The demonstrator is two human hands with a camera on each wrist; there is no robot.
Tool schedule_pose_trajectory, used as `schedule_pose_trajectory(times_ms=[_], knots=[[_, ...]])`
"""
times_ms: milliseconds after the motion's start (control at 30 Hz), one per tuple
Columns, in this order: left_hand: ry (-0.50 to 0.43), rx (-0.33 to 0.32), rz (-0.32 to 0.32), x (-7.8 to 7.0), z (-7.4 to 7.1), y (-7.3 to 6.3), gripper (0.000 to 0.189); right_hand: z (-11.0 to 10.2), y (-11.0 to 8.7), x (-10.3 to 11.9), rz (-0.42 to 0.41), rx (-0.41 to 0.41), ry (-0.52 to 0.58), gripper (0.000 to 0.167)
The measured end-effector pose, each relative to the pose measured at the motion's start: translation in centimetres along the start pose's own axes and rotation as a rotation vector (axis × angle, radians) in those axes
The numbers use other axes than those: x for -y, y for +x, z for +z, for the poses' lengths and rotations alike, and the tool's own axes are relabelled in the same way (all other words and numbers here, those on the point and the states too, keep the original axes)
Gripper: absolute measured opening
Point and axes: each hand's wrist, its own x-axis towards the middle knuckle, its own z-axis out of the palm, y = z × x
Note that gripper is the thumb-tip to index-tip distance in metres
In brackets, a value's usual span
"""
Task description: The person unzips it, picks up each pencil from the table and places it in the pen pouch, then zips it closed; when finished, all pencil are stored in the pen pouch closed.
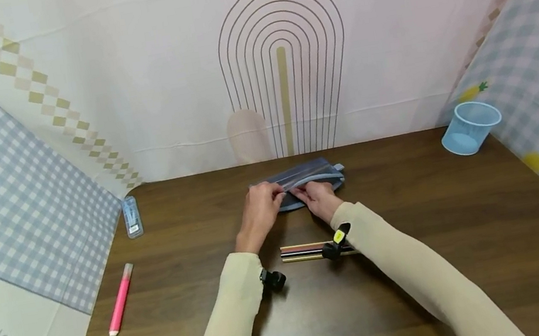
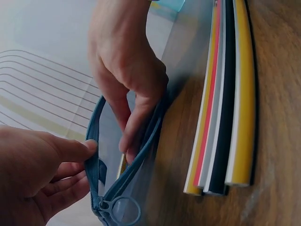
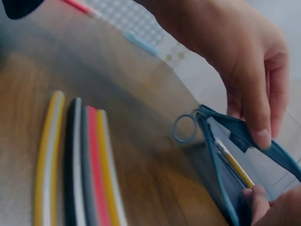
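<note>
A blue zippered pencil pouch (image 1: pixel 304 171) lies open near the back of the table. My left hand (image 1: pixel 261 209) pinches one side of its mouth between thumb and fingers, beside the zipper's ring pull (image 3: pixel 184 128). From the other side my right hand (image 1: pixel 321 200) reaches into the opening, its thumb and fingers closed on a yellow-and-white pencil (image 3: pixel 235 162) lying inside. The rest of that pencil is hidden by the pouch wall. In front of both hands several striped pencils (image 2: pixel 239 117), yellow, black, grey and red, lie side by side on the wood, partly under my right wrist.
A light blue cup (image 1: pixel 471 127) stands tilted at the back right. On the left are a pink marker (image 1: pixel 121 300) and a small clear blue case (image 1: pixel 132 217). Cloth-covered walls (image 1: pixel 153 80) border the table (image 1: pixel 196 240) at the back and both sides.
</note>
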Motion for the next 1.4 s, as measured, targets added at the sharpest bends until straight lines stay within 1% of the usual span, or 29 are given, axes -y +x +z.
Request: schedule_pose_trajectory(times_ms=[67, 133, 233, 300, 333, 367, 400, 433, 467, 500, 533, 567, 600, 633, 667, 700, 733, 767, 800, 933, 1033, 1100, 1200, 1300, 1400], knots=[[-0.001, 0.002, 0.001, 0.0, 0.1, 0.0, 0.012, -0.2, -0.3, -0.1, 0.003, 0.004, 0.023, 0.047], [0.000, -0.002, 0.001, 0.0, 0.1, 0.0, 0.012, -0.6, -0.7, 0.1, 0.031, 0.050, 0.043, 0.050], [0.007, -0.007, 0.008, 0.2, 0.1, -0.1, 0.011, -1.3, -2.0, 0.5, 0.146, 0.144, 0.105, 0.052], [0.002, -0.010, 0.011, 0.3, 0.0, -0.1, 0.011, -1.7, -3.2, 0.8, 0.230, 0.193, 0.120, 0.051], [-0.004, -0.009, 0.012, 0.4, 0.0, -0.2, 0.011, -2.0, -3.9, 0.9, 0.259, 0.220, 0.124, 0.051], [-0.007, -0.010, 0.012, 0.4, -0.1, -0.2, 0.011, -2.2, -4.6, 0.9, 0.270, 0.239, 0.105, 0.051], [-0.012, -0.010, 0.012, 0.5, -0.1, -0.2, 0.011, -2.4, -5.3, 0.9, 0.265, 0.254, 0.058, 0.049], [-0.016, -0.012, 0.010, 0.5, -0.1, -0.2, 0.011, -2.6, -5.9, 0.9, 0.244, 0.280, -0.026, 0.047], [-0.018, -0.014, 0.010, 0.6, -0.2, -0.3, 0.011, -2.8, -6.5, 0.8, 0.208, 0.322, -0.141, 0.044], [-0.019, -0.014, 0.008, 0.6, -0.2, -0.3, 0.011, -3.1, -7.0, 0.7, 0.149, 0.376, -0.287, 0.042], [-0.018, -0.015, 0.008, 0.7, -0.2, -0.3, 0.011, -3.4, -7.4, 0.6, 0.059, 0.434, -0.475, 0.038], [-0.018, -0.016, 0.009, 0.7, -0.2, -0.3, 0.011, -3.8, -7.8, 0.6, -0.061, 0.489, -0.696, 0.033], [-0.019, -0.016, 0.009, 0.7, -0.2, -0.3, 0.011, -4.2, -8.1, 0.6, -0.203, 0.534, -0.917, 0.028], [-0.019, -0.015, 0.009, 0.7, -0.2, -0.4, 0.011, -4.6, -8.3, 0.6, -0.353, 0.565, -1.111, 0.023], [-0.020, -0.014, 0.009, 0.7, -0.2, -0.4, 0.011, -5.1, -8.5, 0.7, -0.496, 0.582, -1.270, 0.018], [-0.020, -0.011, 0.007, 0.7, -0.2, -0.4, 0.011, -5.5, -8.6, 0.8, -0.620, 0.590, -1.394, 0.014], [-0.020, -0.008, 0.005, 0.7, -0.2, -0.4, 0.011, -5.9, -8.8, 0.9, -0.712, 0.596, -1.487, 0.010], [-0.021, -0.004, 0.004, 0.7, -0.1, -0.4, 0.012, -6.3, -8.9, 1.0, -0.768, 0.613, -1.543, 0.008], [-0.023, 0.000, 0.001, 0.7, -0.1, -0.4, 0.012, -6.6, -9.0, 1.1, -0.783, 0.629, -1.577, 0.007], [-0.030, 0.010, -0.005, 0.6, -0.1, -0.5, 0.012, -7.3, -9.4, 1.3, -0.777, 0.652, -1.685, 0.009], [-0.033, 0.013, -0.012, 0.6, -0.3, -0.4, 0.012, -7.3, -9.6, 1.0, -0.781, 0.631, -1.743, 0.009], [-0.032, 0.011, -0.012, 0.6, -0.3, -0.4, 0.012, -7.4, -9.6, 0.7, -0.808, 0.617, -1.771, 0.009], [-0.039, 0.016, -0.012, 0.6, -0.2, -0.5, 0.012, -7.5, -9.7, 0.3, -0.872, 0.595, -1.808, 0.012], [-0.036, 0.015, -0.009, 0.6, -0.1, -0.5, 0.012, -7.6, -9.8, 0.1, -0.966, 0.581, -1.856, 0.020], [-0.030, 0.016, -0.009, 0.5, -0.1, -0.4, 0.012, -7.7, -9.6, 0.2, -1.072, 0.587, -1.903, 0.024]])
